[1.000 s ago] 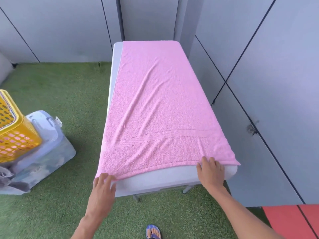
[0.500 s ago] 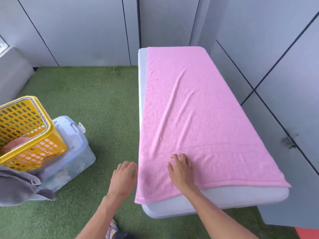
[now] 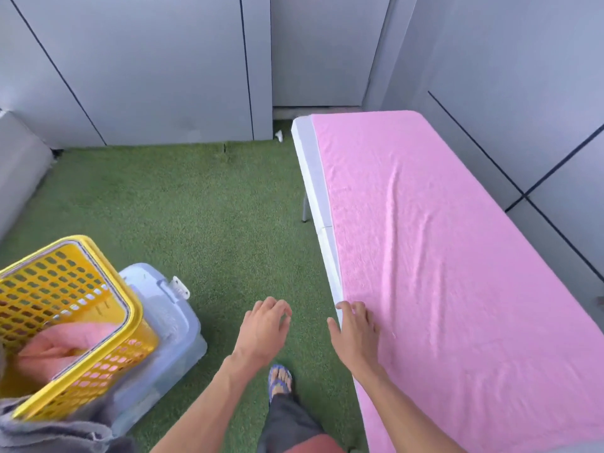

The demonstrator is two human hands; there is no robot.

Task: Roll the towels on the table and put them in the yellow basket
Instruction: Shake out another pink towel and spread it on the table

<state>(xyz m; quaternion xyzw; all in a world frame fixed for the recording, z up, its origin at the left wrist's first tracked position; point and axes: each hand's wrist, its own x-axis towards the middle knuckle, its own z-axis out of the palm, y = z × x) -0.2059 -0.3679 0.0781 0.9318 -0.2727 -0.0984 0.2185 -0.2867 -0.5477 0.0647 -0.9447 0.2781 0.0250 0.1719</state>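
Note:
A pink towel (image 3: 441,256) lies spread flat over the white table (image 3: 310,178) on the right, with a few soft creases. My right hand (image 3: 354,335) rests on the towel's left edge with relaxed fingers, gripping nothing. My left hand (image 3: 264,328) hovers over the grass just left of the table, fingers loosely curled and empty. The yellow basket (image 3: 81,325) sits tilted at lower left on a clear plastic box, with a pink towel (image 3: 55,348) inside it.
The clear plastic storage box (image 3: 170,331) stands under the basket. A grey cloth (image 3: 55,433) lies at the bottom left. Green artificial grass (image 3: 183,204) covers the floor. Grey panelled walls run behind and right of the table. My sandalled foot (image 3: 279,380) stands below my hands.
The view has swung left, from the table's near end to its left side. Both hands left the towel's near edge; the right one slid to its left edge, the left one hangs over grass.

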